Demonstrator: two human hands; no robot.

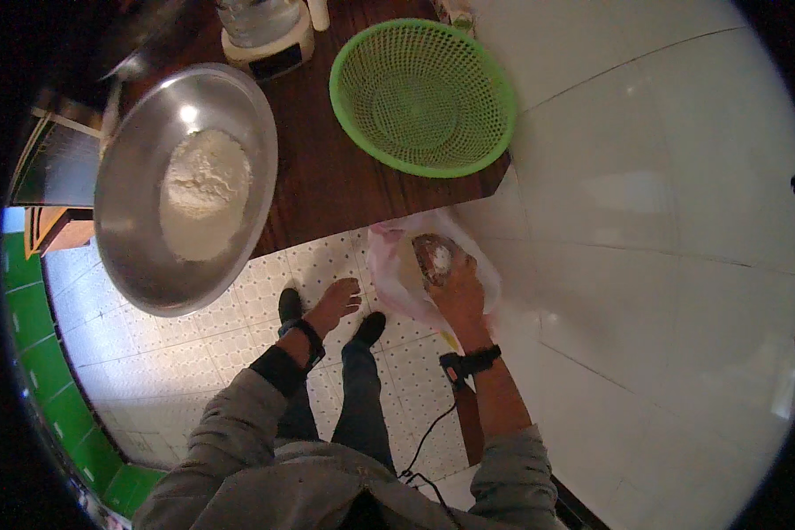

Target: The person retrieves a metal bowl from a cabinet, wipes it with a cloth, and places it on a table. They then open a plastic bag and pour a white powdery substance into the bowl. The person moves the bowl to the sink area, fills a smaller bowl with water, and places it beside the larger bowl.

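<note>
My right hand (459, 291) grips a small bowl (424, 255) with a little white powder in it. It is held over the mouth of a pinkish-white plastic bag (391, 285), whose contents are mostly hidden. My left hand (338, 298) hangs empty above the floor, fingers apart, between the bag and a large metal basin. That steel basin (132, 199) is at the left, over the table's edge, and holds a heap of white flour-like powder (205, 185). A green plastic mesh basket (424, 99) rests on the dark wooden table (305, 172) near its right corner.
Behind the basin stands a white appliance (275, 59) with a clear container on top. A tiled wall (609, 199) runs along the right side. Green tiled cabinets (33, 318) line the far left. A dark cable (430, 430) hangs near my right forearm, above the patterned floor (205, 331).
</note>
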